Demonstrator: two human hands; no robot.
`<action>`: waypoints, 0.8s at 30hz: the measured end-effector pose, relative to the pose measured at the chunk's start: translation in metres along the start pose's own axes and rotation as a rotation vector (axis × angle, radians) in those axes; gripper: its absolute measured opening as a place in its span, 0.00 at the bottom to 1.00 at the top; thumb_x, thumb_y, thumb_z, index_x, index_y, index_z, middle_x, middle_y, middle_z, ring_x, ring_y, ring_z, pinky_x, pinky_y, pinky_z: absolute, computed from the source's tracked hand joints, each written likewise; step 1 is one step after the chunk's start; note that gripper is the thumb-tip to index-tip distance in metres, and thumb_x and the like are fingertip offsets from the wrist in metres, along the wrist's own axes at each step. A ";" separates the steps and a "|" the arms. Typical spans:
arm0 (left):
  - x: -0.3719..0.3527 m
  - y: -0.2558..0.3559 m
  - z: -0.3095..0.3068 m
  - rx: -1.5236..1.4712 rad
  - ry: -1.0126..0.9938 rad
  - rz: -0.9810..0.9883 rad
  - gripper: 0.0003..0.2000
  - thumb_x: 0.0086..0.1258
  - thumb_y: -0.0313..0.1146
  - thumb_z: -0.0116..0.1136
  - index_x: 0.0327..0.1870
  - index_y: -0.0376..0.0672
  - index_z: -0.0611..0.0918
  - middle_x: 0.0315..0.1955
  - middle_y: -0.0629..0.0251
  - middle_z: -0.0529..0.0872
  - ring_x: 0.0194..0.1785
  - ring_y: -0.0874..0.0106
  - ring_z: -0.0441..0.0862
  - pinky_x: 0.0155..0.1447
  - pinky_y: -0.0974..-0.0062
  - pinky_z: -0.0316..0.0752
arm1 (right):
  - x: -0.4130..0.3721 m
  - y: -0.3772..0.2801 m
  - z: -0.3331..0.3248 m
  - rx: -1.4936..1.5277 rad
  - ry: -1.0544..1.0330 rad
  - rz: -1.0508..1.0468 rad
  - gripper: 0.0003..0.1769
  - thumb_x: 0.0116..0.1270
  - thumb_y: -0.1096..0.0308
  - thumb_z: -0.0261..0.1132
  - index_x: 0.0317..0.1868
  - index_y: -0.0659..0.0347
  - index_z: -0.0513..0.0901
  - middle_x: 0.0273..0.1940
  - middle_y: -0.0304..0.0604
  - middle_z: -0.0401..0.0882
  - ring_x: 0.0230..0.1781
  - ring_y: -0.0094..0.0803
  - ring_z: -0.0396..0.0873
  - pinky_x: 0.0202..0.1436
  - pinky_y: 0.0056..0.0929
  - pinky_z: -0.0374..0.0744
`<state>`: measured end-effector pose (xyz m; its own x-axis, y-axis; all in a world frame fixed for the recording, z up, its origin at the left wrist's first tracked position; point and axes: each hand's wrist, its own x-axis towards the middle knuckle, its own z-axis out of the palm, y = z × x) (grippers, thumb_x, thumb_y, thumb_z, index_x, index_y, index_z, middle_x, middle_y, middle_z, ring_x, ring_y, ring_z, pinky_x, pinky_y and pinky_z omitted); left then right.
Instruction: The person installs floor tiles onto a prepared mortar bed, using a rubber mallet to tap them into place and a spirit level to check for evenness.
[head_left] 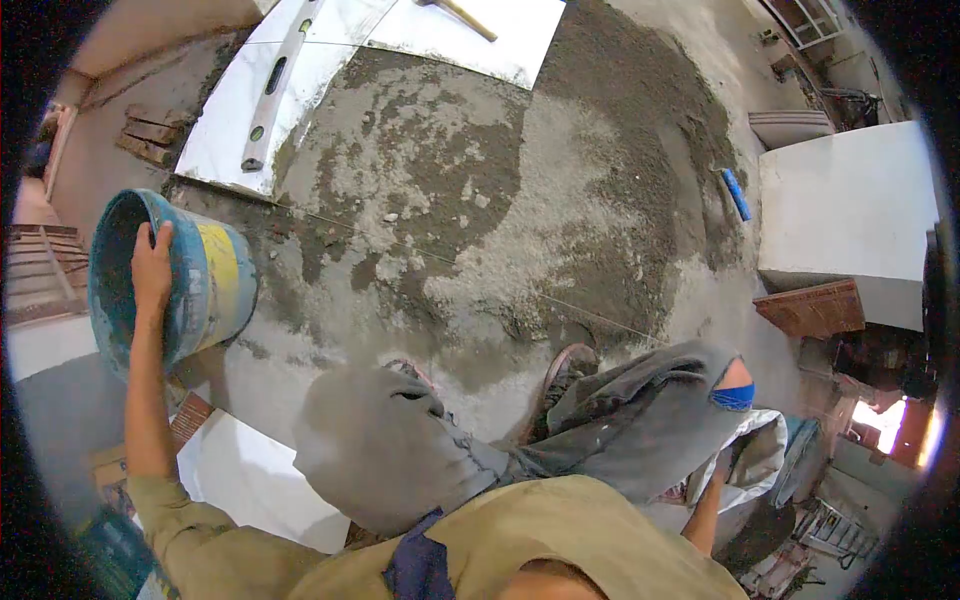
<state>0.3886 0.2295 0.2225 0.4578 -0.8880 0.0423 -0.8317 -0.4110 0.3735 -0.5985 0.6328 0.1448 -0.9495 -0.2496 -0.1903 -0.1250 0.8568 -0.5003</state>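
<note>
My left hand [152, 268] is closed on the rim of a teal bucket [180, 280] with a yellow label, its mouth tipped toward the left. The bucket's inside is dark and I cannot make out what is in it. Low on the right, my right hand [716, 482] reaches to a white sack [755, 460] beside my knee. Its fingers are hidden by the sack. Between and beyond my feet spreads rough grey mortar [440, 170], partly dusted with paler powder.
A spirit level [280, 85] lies on white marbled tiles [225, 140], with a wooden-handled tool [465, 18] at the top. A string [600, 318] crosses the mortar. A blue-handled tool [735, 194] lies at right, near a white slab [850, 200]. Another white tile [250, 475] stands behind my left.
</note>
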 end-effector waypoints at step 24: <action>0.006 -0.015 0.009 -0.051 0.032 0.037 0.34 0.69 0.51 0.49 0.65 0.27 0.64 0.63 0.41 0.68 0.67 0.53 0.65 0.69 0.68 0.56 | -0.036 -0.137 -0.128 0.729 -0.112 -0.028 0.12 0.65 0.60 0.57 0.46 0.53 0.77 0.43 0.40 0.77 0.32 0.32 0.77 0.32 0.27 0.77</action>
<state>0.4010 0.2286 0.2087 0.4372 -0.8952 0.0862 -0.8316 -0.3659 0.4178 -0.5841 0.5822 0.3286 -0.9087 -0.3450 -0.2350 0.1117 0.3414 -0.9332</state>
